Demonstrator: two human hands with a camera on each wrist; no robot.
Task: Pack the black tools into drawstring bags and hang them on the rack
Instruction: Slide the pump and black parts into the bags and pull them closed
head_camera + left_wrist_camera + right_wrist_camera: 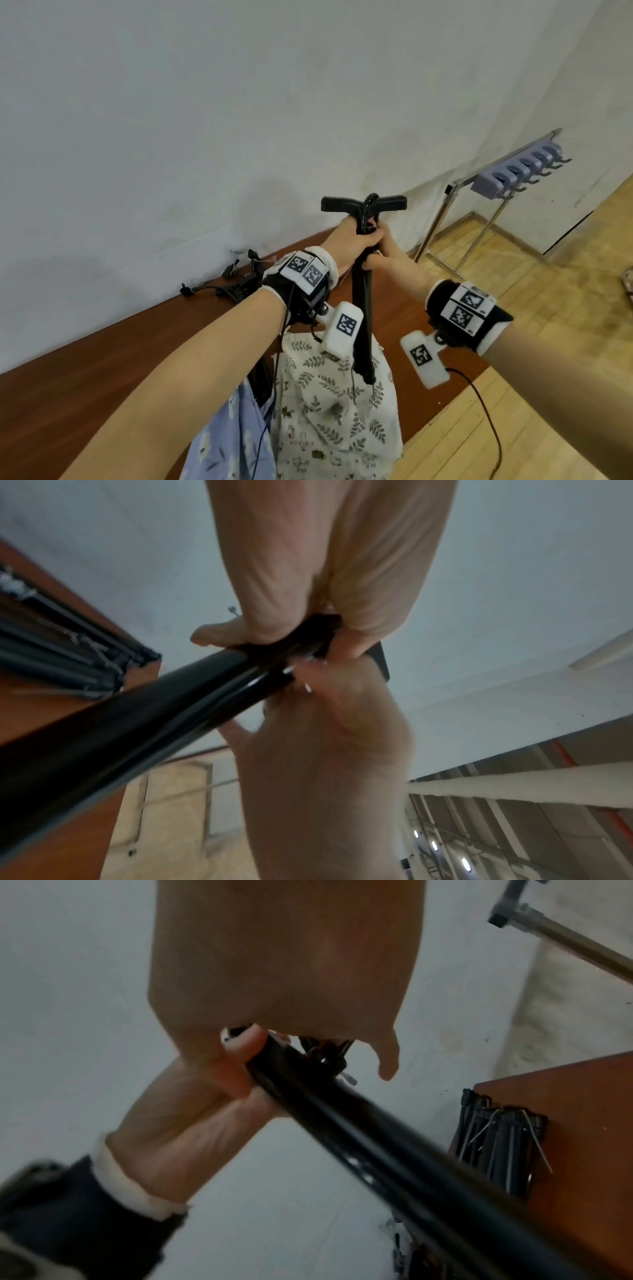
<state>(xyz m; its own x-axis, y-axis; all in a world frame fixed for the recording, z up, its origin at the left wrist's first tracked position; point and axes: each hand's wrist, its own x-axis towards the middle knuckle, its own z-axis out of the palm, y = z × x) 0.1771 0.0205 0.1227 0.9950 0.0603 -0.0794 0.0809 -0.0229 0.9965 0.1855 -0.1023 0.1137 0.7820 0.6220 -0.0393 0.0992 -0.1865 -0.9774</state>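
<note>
A: Hands?

B: Left hand (352,240) wrapped tight round the upper shaft of the black tool (363,274), just below its T-shaped handle. Right hand (390,260) curled round the same shaft, just under the left and touching it. Confirmed from both wrist views: fingers closed on glossy black tubing, blurred.

A: Tool position?

B: Held upright, handle on top, raised above the worktop (102,359). Lower end pointing down over the leaf-print drawstring bag (335,411); whether inside the mouth, cannot tell. Thin second black rod alongside the main shaft.

A: Other bags?

B: Blue flowered bag (226,431) touching the leaf-print bag on the side away from the rack, partly under the left forearm.

A: More tools?

B: Heap of black parts (236,284) on the worktop against the wall, beyond the tool as seen from the head. Bundled black rods with wire ties at the worktop edge in the right wrist view.

A: Rack?

B: Metal-framed rack (513,171) on the wood floor, well apart from the tool, past the worktop end, near the wall. Row of hooks on a pale purple bar, nothing hung.
</note>
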